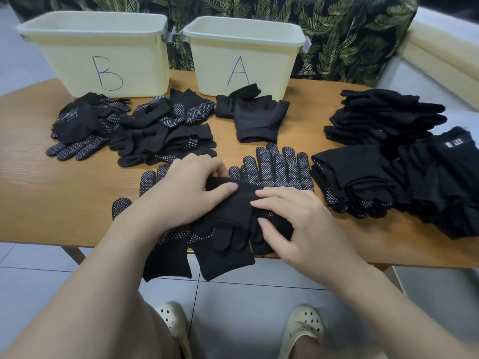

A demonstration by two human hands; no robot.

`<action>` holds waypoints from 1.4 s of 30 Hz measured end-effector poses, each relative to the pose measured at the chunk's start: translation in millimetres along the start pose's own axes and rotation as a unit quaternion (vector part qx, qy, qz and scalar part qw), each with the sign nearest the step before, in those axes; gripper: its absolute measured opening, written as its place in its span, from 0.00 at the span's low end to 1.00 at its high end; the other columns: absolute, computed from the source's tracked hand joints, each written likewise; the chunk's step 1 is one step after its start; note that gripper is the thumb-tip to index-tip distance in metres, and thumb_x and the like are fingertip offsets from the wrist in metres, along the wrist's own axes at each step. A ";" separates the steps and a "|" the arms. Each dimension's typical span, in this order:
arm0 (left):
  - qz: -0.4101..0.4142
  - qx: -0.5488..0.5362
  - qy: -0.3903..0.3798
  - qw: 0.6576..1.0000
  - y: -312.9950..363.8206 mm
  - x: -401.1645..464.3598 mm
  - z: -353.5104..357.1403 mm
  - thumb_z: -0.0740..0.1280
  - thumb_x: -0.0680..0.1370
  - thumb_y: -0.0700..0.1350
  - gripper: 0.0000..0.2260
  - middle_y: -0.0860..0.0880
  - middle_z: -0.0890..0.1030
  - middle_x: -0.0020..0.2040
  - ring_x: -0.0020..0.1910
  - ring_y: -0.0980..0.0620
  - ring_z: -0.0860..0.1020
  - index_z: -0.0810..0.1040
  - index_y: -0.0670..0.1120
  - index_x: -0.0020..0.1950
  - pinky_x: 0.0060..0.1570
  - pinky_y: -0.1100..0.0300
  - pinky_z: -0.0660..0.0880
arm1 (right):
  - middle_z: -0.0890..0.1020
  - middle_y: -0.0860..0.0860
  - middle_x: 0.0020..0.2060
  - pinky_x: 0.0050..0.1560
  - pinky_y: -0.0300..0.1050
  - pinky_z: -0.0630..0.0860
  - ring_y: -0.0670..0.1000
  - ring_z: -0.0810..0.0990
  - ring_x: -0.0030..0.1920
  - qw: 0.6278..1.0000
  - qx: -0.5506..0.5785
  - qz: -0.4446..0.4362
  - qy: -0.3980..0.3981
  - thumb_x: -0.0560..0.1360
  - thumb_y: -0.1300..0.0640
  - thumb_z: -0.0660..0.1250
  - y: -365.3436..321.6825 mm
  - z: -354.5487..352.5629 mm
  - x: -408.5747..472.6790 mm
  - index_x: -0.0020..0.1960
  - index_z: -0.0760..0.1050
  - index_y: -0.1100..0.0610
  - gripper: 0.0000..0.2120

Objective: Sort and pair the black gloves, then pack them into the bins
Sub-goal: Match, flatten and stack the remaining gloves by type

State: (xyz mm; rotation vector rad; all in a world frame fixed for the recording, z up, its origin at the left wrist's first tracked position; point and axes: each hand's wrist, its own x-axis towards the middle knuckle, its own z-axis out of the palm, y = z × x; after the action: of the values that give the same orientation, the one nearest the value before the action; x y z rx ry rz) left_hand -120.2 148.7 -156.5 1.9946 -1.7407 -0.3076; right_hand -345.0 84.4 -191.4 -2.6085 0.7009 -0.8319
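Note:
A pair of black dotted gloves lies flat at the table's front edge, cuffs hanging over it. My left hand grips a folded-over part of the top glove, thumb on the fabric. My right hand rests on the same fold, fingers and thumb lying on the cloth. Bin B and bin A, both pale yellow, stand at the back. Loose dotted gloves lie in heaps in front of bin B.
A plain black glove pair lies before bin A. Stacks of black gloves fill the right side of the wooden table. A leaf-print cloth hangs behind the bins. My sandalled feet show on the tiled floor below.

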 end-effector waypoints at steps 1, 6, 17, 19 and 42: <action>0.001 -0.007 0.004 1.000 1.6 0.6 -0.6 0.68 0.78 0.57 0.09 0.56 0.77 0.43 0.48 0.54 0.71 0.75 0.53 0.45 0.51 0.54 0.66 | 0.82 0.42 0.60 0.66 0.49 0.70 0.43 0.78 0.63 1.000 0.000 0.003 0.001 0.76 0.52 0.66 -1.7 -0.6 1.0 0.57 0.83 0.50 0.12; -0.004 -0.073 0.053 0.996 10.3 -3.4 -1.8 0.73 0.77 0.52 0.12 0.52 0.77 0.37 0.34 0.58 0.71 0.72 0.52 0.41 0.34 0.64 0.66 | 0.79 0.39 0.57 0.66 0.53 0.68 0.42 0.76 0.61 0.995 0.067 0.070 0.012 0.80 0.48 0.63 -8.1 -3.8 10.3 0.60 0.79 0.48 0.12; -0.013 -0.467 0.145 0.872 67.9 -21.5 -10.0 0.75 0.70 0.41 0.08 0.51 0.84 0.34 0.33 0.56 0.81 0.78 0.43 0.44 0.33 0.65 0.76 | 0.85 0.47 0.59 0.65 0.54 0.78 0.48 0.82 0.62 0.862 0.444 0.244 0.022 0.73 0.51 0.76 -19.4 -33.3 8.7 0.66 0.76 0.51 0.23; -0.005 -0.484 0.143 0.863 76.0 -21.3 -6.5 0.74 0.71 0.38 0.06 0.49 0.85 0.35 0.33 0.55 0.82 0.80 0.42 0.45 0.34 0.65 0.78 | 0.86 0.52 0.58 0.64 0.53 0.79 0.52 0.84 0.61 0.818 0.518 0.249 0.016 0.76 0.57 0.75 -17.2 -37.9 9.5 0.65 0.78 0.57 0.19; -0.086 -0.344 -0.026 0.935 126.3 75.1 18.2 0.75 0.77 0.42 0.06 0.50 0.81 0.28 0.26 0.50 0.78 0.83 0.40 0.45 0.39 0.53 0.80 | 0.88 0.50 0.44 0.48 0.46 0.84 0.49 0.87 0.46 0.885 0.325 0.301 0.145 0.76 0.57 0.75 64.1 -122.4 8.4 0.52 0.84 0.54 0.05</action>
State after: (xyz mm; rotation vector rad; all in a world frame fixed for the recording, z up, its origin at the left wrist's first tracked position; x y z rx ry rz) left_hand -225.8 61.2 -100.6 1.6115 -1.2344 -0.8975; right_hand -436.1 9.0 -119.5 -1.5546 1.0199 -1.0264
